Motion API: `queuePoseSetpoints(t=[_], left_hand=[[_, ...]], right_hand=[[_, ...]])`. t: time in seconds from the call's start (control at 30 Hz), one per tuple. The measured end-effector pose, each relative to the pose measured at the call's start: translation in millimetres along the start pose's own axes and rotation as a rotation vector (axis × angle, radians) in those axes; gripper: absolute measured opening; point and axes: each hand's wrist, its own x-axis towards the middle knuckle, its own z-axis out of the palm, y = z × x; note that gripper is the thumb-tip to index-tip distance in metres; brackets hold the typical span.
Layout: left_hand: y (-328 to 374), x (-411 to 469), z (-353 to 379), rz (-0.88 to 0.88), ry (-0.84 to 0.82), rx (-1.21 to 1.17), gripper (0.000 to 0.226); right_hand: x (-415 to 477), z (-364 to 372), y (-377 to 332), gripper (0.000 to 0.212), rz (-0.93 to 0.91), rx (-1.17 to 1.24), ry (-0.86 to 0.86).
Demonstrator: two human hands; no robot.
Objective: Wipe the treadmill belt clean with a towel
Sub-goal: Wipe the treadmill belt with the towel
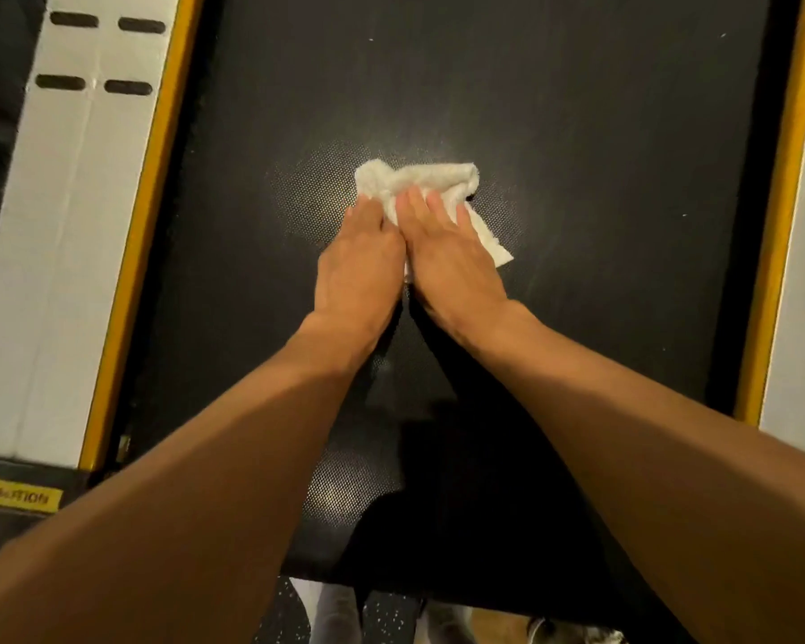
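Belt (577,109) btwn white rails (66,225); L hand (359,267) grips, R hand (451,262) presses towel (419,176).

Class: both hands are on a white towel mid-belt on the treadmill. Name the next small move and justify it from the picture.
Probably push the towel forward up the belt, left hand and right hand both kept on it: pale specks lie on the belt ahead, so that stretch looks unwiped.
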Motion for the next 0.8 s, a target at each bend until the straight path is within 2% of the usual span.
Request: queuePoseSetpoints(t=[0.07, 0.2, 0.3, 0.47, 0.57, 0.67, 0.8], left_hand=[[3.8, 1.8, -1.9, -0.008, -0.019, 0.005, 0.026], [15.6, 27.9, -2.8, 0.024, -0.009, -0.004, 0.02], [37.9, 15.5, 2.5, 0.063, -0.046, 0.009, 0.023], [49.3, 18.1, 0.4, 0.092, -0.052, 0.098, 0.02], [67.8, 32.5, 0.0, 0.095, -0.069, 0.066, 0.02], [84.7, 16.9, 5.8, 0.11, -0.102, 0.041, 0.026], [84.4, 13.4, 10.4, 0.182, -0.124, 0.123, 0.021]], right_hand=[[-5.8, -4.1, 16.5, 0.062, -0.056, -0.06, -0.066], [15.7, -14.9, 30.9, 0.063, 0.004, -0.013, -0.018], [-7.7, 0.2, 33.2, 0.061, 0.062, 0.036, 0.031], [-11.4, -20.8, 64.1, 0.069, -0.002, 0.032, -0.037], [-1.8, -25.4, 67.8, 0.064, 0.058, 0.118, 0.024], [-30.2, -14.3, 67.2, 0.059, 0.097, 0.181, 0.108], [-44.0, -22.6, 94.8, 0.069, 0.037, 0.224, -0.025]])
